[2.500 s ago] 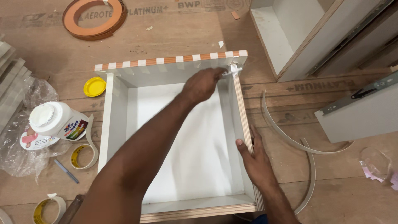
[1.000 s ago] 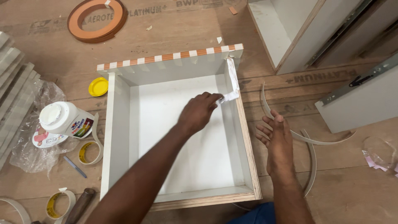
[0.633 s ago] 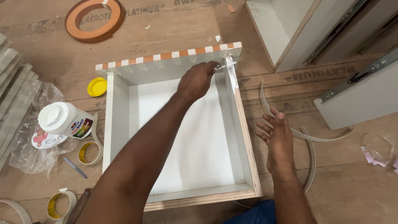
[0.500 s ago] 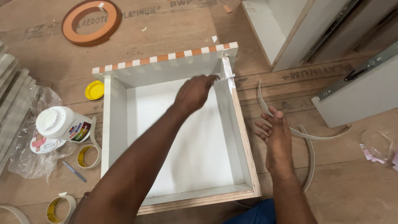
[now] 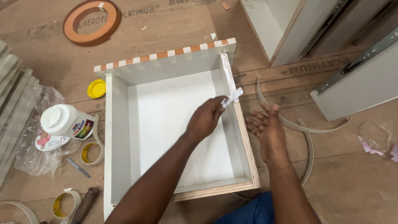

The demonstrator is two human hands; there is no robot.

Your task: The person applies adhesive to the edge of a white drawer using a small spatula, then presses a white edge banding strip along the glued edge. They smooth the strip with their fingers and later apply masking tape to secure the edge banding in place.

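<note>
change: left hand (image 5: 205, 120) has slid back along the right side wall of the drawer box (image 5: 120, 141), from the far right corner a moment ago to about the wall's midpoint now; the white scrap (image 5: 232, 97) went with it. Right hand (image 5: 267, 130), pressed on the wall's near end earlier, is off the wood and has stayed off for the last second.
meaning: looks like something is being spread or wiped along the raw top edge of that wall, working toward the near end; far half likely covered, near half still bare ply.
drawer box: white-faced plywood, open top up, flat on the brown board floor (image 5: 174, 37), near the floor's middle; far wall topped with orange-and-white striped edge; right wall top shows raw layers.
left grip: fingers pinched on the white scrap, its tip touching the right wall's top edge.
right grip: open, palm up, fingers spread, holding nothing; hovers just outside the right wall, over the curved white edge strips (image 5: 306, 128).
cabinet panels: grey-white panels (image 5: 352, 83) with metal runner, far right corner of floor.
tape roll: orange roll (image 5: 92, 21), far left.
glue jar: white jar (image 5: 62, 122) on plastic bag, left edge; yellow lid (image 5: 96, 88) just beside box's far left corner.
small tape rolls: yellow-cored rolls (image 5: 92, 151), near left.
</note>
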